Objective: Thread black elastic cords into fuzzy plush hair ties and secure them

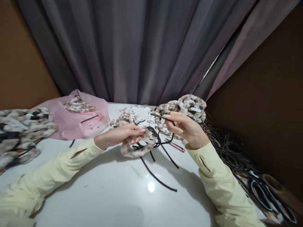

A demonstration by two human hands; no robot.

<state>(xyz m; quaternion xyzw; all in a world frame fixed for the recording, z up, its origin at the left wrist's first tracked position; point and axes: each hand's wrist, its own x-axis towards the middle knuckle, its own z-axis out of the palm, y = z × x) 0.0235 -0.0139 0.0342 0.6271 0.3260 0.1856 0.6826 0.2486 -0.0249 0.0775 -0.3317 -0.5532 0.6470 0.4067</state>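
Near the middle of the view, my left hand (129, 134) pinches the top of a fuzzy beige-and-brown ring (132, 151) with a pale tag on it. To its right, my right hand (186, 126) is raised, thumb and fingers closed on a thin black cord (157, 116). Black cord pieces (158, 181) trail around the ring onto the white table (106, 195). A pink snipper (176, 146) lies beneath my right hand. Behind it sit more fuzzy rings (193, 105).
A pink plastic bag (68, 126) and a fuzzy pile (14, 135) stand left. Small metal hooks and white tags (139, 112) lie at the back. Tangled black cords (227, 151) and large scissors (260, 195) are on the right, before a grey curtain (127, 50).
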